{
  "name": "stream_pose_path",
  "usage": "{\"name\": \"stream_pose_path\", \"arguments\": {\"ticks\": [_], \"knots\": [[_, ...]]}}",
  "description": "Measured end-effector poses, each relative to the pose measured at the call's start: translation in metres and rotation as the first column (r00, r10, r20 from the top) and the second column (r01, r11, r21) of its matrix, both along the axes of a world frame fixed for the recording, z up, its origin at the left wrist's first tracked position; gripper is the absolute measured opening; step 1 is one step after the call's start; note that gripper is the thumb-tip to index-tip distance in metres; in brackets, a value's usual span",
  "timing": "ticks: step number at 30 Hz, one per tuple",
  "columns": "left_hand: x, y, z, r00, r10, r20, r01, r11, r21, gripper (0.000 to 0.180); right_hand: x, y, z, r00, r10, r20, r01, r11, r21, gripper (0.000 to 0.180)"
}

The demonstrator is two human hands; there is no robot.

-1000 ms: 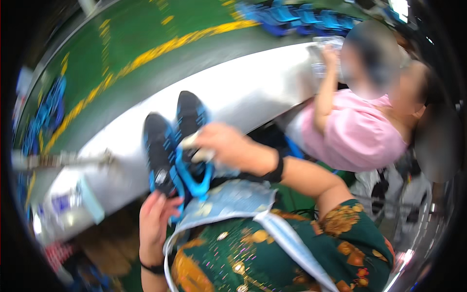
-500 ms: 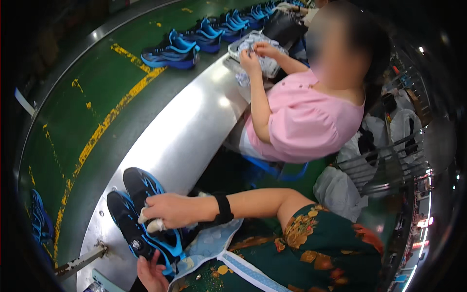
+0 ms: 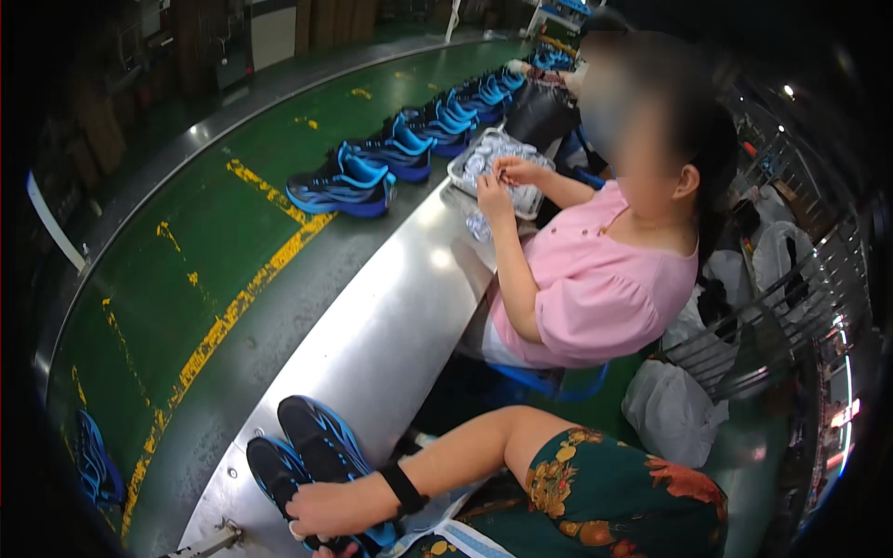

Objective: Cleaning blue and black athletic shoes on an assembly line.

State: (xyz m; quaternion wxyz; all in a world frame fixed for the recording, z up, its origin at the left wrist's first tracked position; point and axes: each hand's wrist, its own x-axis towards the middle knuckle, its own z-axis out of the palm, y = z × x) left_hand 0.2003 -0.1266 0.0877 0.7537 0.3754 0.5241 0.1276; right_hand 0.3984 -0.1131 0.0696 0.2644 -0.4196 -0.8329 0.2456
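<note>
A pair of black running shoes with blue trim lies on the metal bench at the lower left, toes pointing away: the left shoe [image 3: 270,468] and the right shoe [image 3: 318,435]. My right hand [image 3: 342,507], below a black wristband, presses down over the left shoe with fingers curled. Something whitish shows at its fingertips, too small to make out. My left hand [image 3: 333,551] barely shows at the bottom edge, beside the heel end; most of its fingers are hidden.
A co-worker in a pink top [image 3: 614,270] sits ahead, hands together over a white basket [image 3: 456,172] of crumpled silvery-white pieces. Beyond the metal bench [image 3: 344,344], blue-black shoes [image 3: 344,186] line a green surface with yellow marks. White bags [image 3: 670,409] and a wire rack stand right.
The view has tilted up, so everything sits lower in the picture. My right hand has moved along the left shoe toward its heel end, near my left hand.
</note>
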Motion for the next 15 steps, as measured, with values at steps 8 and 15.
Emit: {"name": "stream_pose_path", "arguments": {"ticks": [8, 15], "knots": [[-0.019, -0.006, -0.014, 0.997, -0.009, 0.082, 0.009, 1.0, 0.009, 0.052, -0.012, -0.017, 0.001, 0.972, -0.233, -0.014, 0.233, 0.966, 0.11, 0.028], [-0.009, -0.017, -0.015, 0.983, 0.023, 0.184, -0.043, 0.993, 0.11, 0.035, 0.002, -0.019, 0.01, 0.983, -0.164, -0.079, 0.171, 0.982, 0.085, 0.026]]}}
